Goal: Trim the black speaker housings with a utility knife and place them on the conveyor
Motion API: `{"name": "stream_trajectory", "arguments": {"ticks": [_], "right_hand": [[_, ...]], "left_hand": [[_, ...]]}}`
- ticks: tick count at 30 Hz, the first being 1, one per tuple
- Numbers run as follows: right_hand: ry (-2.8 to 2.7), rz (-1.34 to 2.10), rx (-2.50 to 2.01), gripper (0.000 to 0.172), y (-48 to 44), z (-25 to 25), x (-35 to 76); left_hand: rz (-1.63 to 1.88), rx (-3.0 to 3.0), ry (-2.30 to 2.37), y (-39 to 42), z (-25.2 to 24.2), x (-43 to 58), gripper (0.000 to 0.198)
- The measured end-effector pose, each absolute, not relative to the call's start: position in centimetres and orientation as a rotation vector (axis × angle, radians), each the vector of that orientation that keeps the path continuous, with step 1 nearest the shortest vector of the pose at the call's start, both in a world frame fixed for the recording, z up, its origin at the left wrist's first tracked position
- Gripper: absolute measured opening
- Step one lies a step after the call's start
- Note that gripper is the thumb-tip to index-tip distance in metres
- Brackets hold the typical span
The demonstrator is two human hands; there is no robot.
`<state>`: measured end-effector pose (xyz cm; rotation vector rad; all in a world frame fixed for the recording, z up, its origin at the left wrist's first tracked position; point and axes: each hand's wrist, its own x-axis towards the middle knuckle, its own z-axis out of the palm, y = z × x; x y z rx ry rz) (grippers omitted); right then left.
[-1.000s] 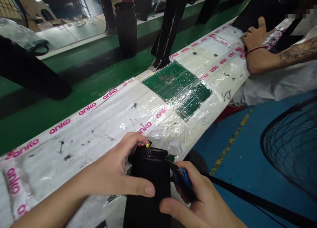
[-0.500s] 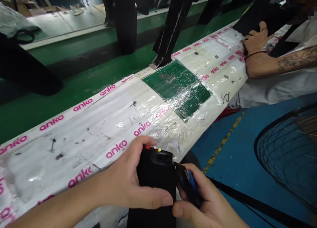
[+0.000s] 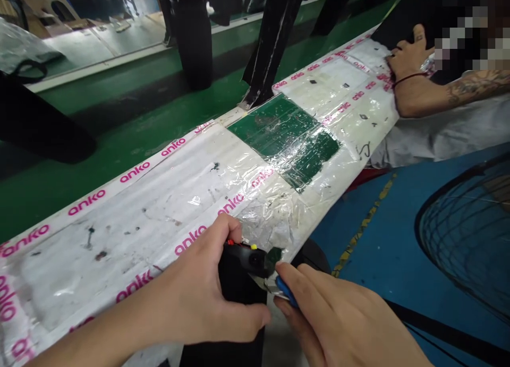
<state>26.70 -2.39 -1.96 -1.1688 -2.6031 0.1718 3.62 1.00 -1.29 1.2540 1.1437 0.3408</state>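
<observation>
My left hand (image 3: 199,287) is wrapped round a black, cloth-covered tube (image 3: 239,284) just off the near side of the bench. A dark moulded end piece (image 3: 247,258) with a round hole tops the tube, and small red and yellow connectors (image 3: 253,246) stick up at its rim. In my right hand (image 3: 330,308) is a blue-handled knife (image 3: 285,291), mostly hidden by the fingers. Its metal part lies against the tube's right edge, beside the end piece. A small dark piece (image 3: 274,256) shows at that edge; whether it is attached, I cannot tell.
The long bench (image 3: 167,197) is covered with white printed wrap and clear tape. Beyond it runs a green conveyor belt (image 3: 159,101) carrying black tubes (image 3: 194,43). A co-worker's arm (image 3: 422,96) rests at the upper right. A fan cage (image 3: 466,234) stands on the blue floor.
My right hand has turned and lifted, bringing the knife to the tube's top edge. The left thumb has moved off the tube's front, and the tube is tilted slightly.
</observation>
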Motion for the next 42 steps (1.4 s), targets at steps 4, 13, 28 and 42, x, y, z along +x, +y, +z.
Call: {"name": "stream_trajectory", "arguments": {"ticks": [4, 13, 28, 42], "right_hand": [[-2.696, 0.128, -1.186, 0.031, -1.9, -1.4, 26.4], [-2.741, 0.033, -1.243, 0.049, -2.6, -1.4, 27.0], [-2.625, 0.347, -1.251, 0.022, -1.3, -2.4, 26.6], [-2.450, 0.246, -1.212, 0.021, -3.0, -4.1, 25.7]], "left_hand": [[0.434, 1.277, 1.143, 0.7, -1.9, 3.7, 0.059], [0.374, 1.311, 1.151, 0.7, -1.7, 3.6, 0.057], [0.521, 1.466, 1.129, 0.8, -2.2, 3.6, 0.048], [0.558, 1.338, 0.885, 1.3, -4.2, 0.6, 0.052]]}}
